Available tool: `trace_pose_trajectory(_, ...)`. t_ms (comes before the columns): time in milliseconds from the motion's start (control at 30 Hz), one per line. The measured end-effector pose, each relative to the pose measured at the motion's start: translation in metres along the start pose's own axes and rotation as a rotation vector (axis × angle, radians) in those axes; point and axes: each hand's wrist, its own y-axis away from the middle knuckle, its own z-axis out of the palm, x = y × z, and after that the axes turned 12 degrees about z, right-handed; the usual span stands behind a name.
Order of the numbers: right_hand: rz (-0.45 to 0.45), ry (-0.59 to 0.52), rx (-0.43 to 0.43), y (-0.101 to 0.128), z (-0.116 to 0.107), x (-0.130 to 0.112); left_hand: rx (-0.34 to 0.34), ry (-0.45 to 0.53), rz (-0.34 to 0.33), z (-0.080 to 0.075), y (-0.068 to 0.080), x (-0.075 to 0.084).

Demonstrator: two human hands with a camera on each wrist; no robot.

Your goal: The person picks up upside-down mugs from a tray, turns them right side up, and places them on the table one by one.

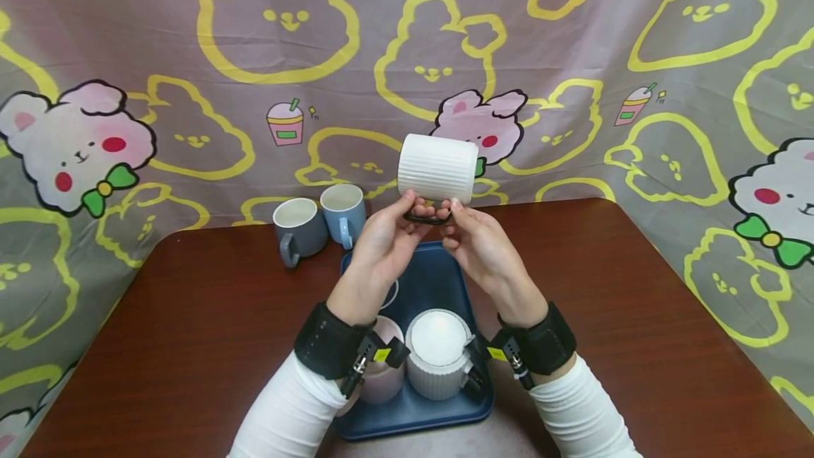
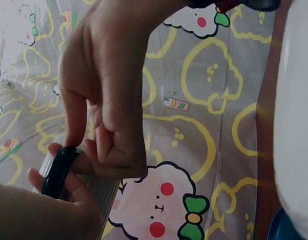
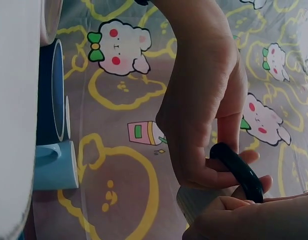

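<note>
A white ribbed mug (image 1: pixel 437 169) is held up on its side above the far end of the tray, its black handle (image 3: pixel 239 170) pointing down toward me. My left hand (image 1: pixel 388 239) grips that handle from the left, thumb near the mug wall. From the other side my right hand (image 1: pixel 486 253) pinches the right end of the handle. Fingertips show through the handle loop in the head view. Both wrist views show the fingers meeting around the black handle (image 2: pixel 56 172), with much of the mug body hidden behind them.
Below my forearms lies a blue tray (image 1: pixel 432 271). On it stand a pale ribbed mug (image 1: pixel 437 366) with a black handle and a pink mug (image 1: pixel 384 380), partly covered by the left wrist strap. A grey mug (image 1: pixel 300 228) and a light blue mug (image 1: pixel 343 214) stand at the table's back left.
</note>
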Motion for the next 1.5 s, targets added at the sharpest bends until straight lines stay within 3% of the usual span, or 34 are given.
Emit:
trace_pose_trajectory(200,0.009,-0.035,-0.026,0.0,-0.002,-0.001,0.032,0.026,-0.02,0.002,0.0,-0.002)
trace_pose_trajectory(600,0.006,-0.107,-0.053,0.0,-0.003,-0.002,0.002,0.08,0.021,0.004,0.002,-0.005)
trace_pose_trajectory(867,0.068,-0.127,-0.097,-0.002,-0.007,-0.003,-0.02,0.088,0.039,0.004,0.002,-0.002)
trace_pose_trajectory(1167,0.122,-0.084,-0.098,-0.003,-0.011,-0.003,0.027,0.082,0.028,0.005,-0.002,0.0)
trace_pose_trajectory(1367,0.124,0.058,-0.05,-0.003,-0.018,-0.004,0.048,0.033,0.026,0.004,-0.008,0.002)
trace_pose_trajectory(1500,0.118,0.117,-0.062,-0.003,-0.023,-0.005,0.063,0.013,0.035,0.005,-0.014,0.003)
